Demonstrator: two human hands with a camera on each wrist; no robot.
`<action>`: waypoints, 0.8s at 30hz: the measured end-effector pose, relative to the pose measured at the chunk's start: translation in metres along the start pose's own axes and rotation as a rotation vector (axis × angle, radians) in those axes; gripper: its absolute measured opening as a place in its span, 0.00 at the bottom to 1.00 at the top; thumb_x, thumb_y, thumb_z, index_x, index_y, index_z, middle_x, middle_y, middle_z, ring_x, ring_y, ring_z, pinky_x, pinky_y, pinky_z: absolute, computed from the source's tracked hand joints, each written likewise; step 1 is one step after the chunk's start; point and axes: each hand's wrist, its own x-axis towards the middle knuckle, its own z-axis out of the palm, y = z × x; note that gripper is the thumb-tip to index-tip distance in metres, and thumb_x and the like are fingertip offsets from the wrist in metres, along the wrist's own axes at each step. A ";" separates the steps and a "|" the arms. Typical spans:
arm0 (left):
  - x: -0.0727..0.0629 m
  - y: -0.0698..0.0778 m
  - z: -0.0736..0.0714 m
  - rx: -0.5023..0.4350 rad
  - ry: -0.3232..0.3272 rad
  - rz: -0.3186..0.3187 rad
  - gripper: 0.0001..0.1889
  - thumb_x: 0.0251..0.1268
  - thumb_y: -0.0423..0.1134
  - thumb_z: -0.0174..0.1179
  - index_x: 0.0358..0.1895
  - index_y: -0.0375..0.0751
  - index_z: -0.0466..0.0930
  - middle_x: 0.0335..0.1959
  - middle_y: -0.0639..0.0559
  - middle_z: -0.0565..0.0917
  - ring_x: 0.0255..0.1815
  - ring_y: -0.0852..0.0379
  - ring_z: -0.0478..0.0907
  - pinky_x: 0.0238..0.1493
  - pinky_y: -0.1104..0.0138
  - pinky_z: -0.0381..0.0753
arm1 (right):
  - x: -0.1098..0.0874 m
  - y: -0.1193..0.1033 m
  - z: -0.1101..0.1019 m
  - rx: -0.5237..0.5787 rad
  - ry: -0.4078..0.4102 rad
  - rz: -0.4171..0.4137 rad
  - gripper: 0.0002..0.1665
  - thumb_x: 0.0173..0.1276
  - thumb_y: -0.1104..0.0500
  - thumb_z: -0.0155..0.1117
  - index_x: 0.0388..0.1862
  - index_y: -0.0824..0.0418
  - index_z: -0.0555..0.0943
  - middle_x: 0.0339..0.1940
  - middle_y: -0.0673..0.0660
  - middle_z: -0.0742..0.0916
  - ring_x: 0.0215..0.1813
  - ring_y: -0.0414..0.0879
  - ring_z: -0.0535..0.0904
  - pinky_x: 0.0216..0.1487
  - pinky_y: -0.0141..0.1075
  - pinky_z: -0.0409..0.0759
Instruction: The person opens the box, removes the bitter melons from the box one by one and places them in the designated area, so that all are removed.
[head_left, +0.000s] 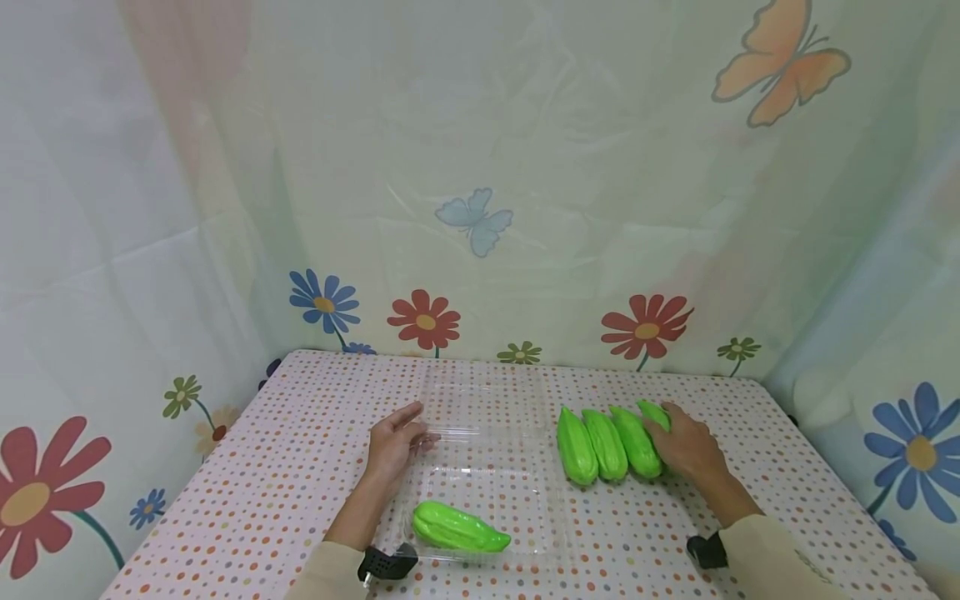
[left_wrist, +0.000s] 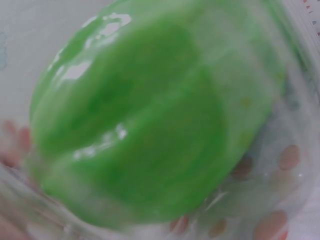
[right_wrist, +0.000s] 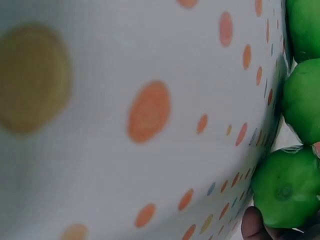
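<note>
A clear plastic clamshell box lies opened out, its lid flat behind the base. One green ridged gourd lies in the near part of the base; it fills the left wrist view, blurred behind the clear plastic. My left hand is at the box's left side by the hinge, fingers extended over the edge. Right of the box, several like gourds stand in a row, the leftmost gourd nearest the box. My right hand grips the rightmost gourd, largely hidden by the hand in the head view.
A dotted cloth covers the table. Behind it and along both sides hangs a flowered backdrop. A black wrist camera sits on the left wrist near the box's front left corner; another camera is on the right wrist.
</note>
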 end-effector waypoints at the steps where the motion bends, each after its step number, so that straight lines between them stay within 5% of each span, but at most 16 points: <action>1: 0.000 0.000 0.000 -0.002 -0.001 0.001 0.27 0.73 0.26 0.53 0.73 0.29 0.65 0.73 0.34 0.68 0.43 0.50 0.88 0.41 0.71 0.88 | 0.000 0.000 -0.001 -0.004 -0.004 0.001 0.46 0.79 0.39 0.44 0.76 0.76 0.56 0.70 0.83 0.67 0.66 0.80 0.66 0.62 0.72 0.70; 24: 0.001 0.000 -0.002 -0.003 0.006 0.006 0.28 0.70 0.25 0.54 0.73 0.29 0.65 0.73 0.34 0.68 0.43 0.49 0.87 0.44 0.68 0.89 | -0.002 0.004 0.003 0.021 0.006 0.033 0.40 0.82 0.42 0.38 0.75 0.74 0.59 0.68 0.81 0.70 0.65 0.79 0.68 0.61 0.71 0.72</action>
